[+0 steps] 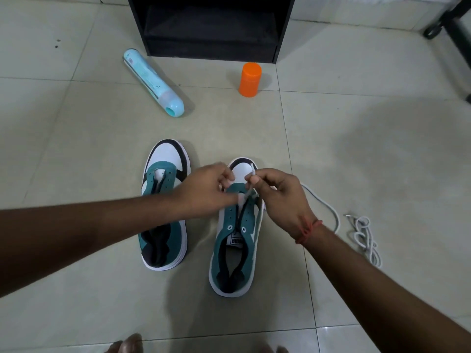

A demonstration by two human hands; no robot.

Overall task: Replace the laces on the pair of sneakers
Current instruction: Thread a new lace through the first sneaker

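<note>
The right hand (277, 197) pinches a white lace (251, 180) above the right sneaker (235, 240); the left hand (204, 192) pinches the lace at the eyelets; an orange container (250, 79) stands closed on the floor (76, 149), contents hidden.

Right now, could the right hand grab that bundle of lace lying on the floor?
Probably yes: the bundled lace lies on bare floor just beside the right hand, nothing between them. But that hand is pinching the white lace, so it must let go first.

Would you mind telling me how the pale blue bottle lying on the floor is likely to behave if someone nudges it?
The pale blue bottle lies on its side on smooth floor tiles, so it would probably roll. Being long and round, it likely rolls sideways rather than endwise. It looks like plastic, so probably light and not fragile.
</note>
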